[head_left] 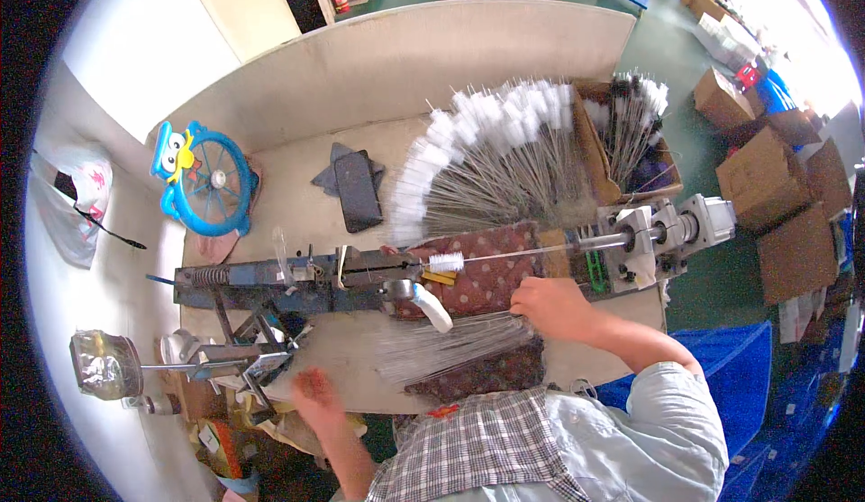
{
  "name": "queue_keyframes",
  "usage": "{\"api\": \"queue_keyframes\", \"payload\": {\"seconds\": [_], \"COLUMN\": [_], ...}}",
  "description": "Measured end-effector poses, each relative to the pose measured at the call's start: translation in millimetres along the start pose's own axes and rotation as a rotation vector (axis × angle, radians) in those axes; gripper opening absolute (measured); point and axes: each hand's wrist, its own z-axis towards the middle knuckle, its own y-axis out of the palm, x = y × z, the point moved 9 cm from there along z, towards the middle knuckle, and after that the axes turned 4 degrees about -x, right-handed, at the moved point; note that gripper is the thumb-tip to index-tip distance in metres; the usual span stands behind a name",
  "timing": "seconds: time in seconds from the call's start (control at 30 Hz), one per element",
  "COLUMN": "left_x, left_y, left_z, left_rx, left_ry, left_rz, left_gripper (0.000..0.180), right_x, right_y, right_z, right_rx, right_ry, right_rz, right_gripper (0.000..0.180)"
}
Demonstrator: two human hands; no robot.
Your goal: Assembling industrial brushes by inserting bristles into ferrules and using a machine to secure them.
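My right hand [548, 307] is closed, fingers pressed together by the right ends of a loose bundle of thin wires [455, 344]; whatever it pinches is too small to make out. Beside the front edge of the bench, my left hand [317, 397] is smeared by motion. Across the bench runs a long machine [257, 275]. A small white-bristled brush [446, 262] lies along its line, its wire stem stretching right to a metal chuck [620, 239]. A white-handled lever [431, 307] sticks out toward me, left of the spotted dark red cloth [496, 277].
Many finished brushes [505, 159] fan out behind the machine, next to a cardboard box [595, 141] of more brushes. A dark phone [358, 191] and a blue toy-shaped fan [212, 182] stand farther left. A curved board [396, 56] borders the back. Blue bins [739, 385] sit at right.
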Motion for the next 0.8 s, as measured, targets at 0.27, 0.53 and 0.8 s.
{"api": "queue_keyframes", "payload": {"seconds": [0.27,0.53,0.8], "left_x": [-44,-69,25], "left_y": [202,281,263], "left_z": [-118,-161,-171], "left_rx": [-0.478,-0.564,-0.813], "left_ry": [-0.371,-0.558,-0.754], "left_rz": [-0.109,0.088,-0.487], "left_gripper": [0.024,0.015,0.045], "right_x": [23,29,10], "right_y": [-7,-12,-21], "right_z": [-11,-24,-27], "right_rx": [0.123,-0.017,-0.058], "right_ry": [0.043,0.027,0.108], "right_rz": [0.121,0.202,-0.071], "right_gripper": [0.017,0.017,0.016]}}
